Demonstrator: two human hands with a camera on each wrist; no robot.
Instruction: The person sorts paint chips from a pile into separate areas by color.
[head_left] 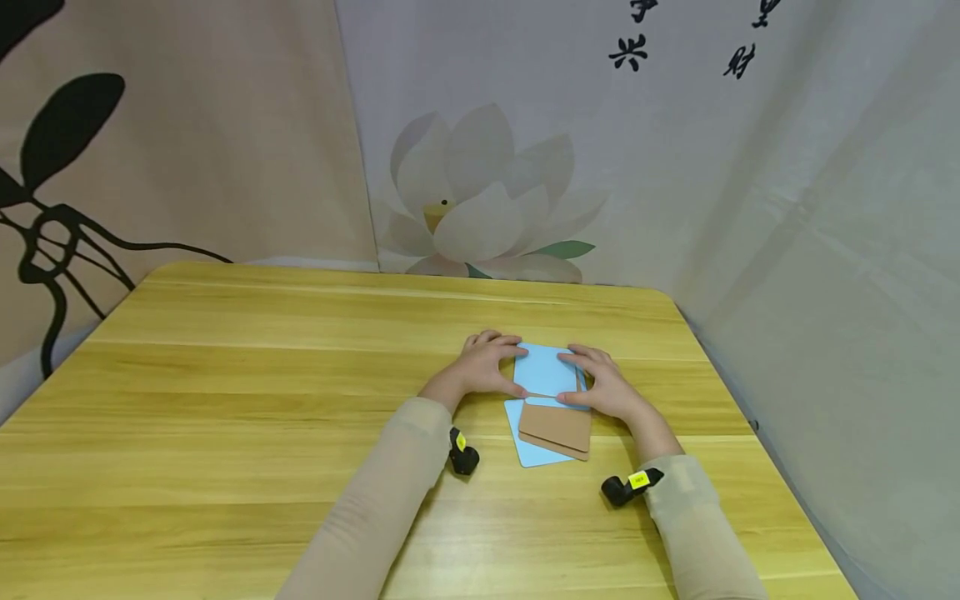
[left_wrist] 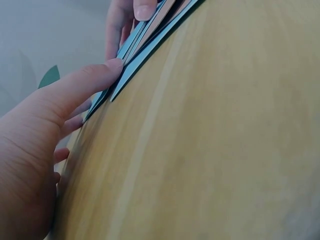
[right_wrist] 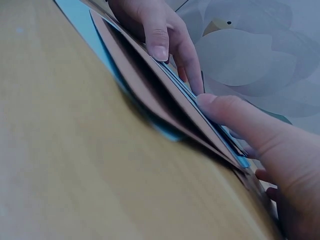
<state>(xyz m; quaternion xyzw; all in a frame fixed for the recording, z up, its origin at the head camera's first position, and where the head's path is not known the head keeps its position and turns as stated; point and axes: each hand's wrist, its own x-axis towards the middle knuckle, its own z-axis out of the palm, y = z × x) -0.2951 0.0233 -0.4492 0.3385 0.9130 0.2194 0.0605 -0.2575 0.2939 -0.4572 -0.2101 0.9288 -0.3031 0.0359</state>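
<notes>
A light blue card (head_left: 545, 371) lies on top of a small pile of blue and brown cards. The left hand (head_left: 483, 367) holds the pile by its left edge, thumb at the near corner and fingers at the far corner. Across from it, the right hand (head_left: 606, 385) grips the right edge the same way. Closer to the person, brown cards (head_left: 558, 425) overlap another blue card (head_left: 531, 454) on the table. In the right wrist view the brown card edges (right_wrist: 135, 95) stand fanned apart, with the right thumb (right_wrist: 240, 112) against the upper cards' edge.
The wooden table (head_left: 225, 417) has its right edge beyond the right forearm. Behind it hangs a cloth backdrop (head_left: 480, 192) with a printed lotus. Small black cameras (head_left: 463, 457) sit at both wrists, low over the tabletop.
</notes>
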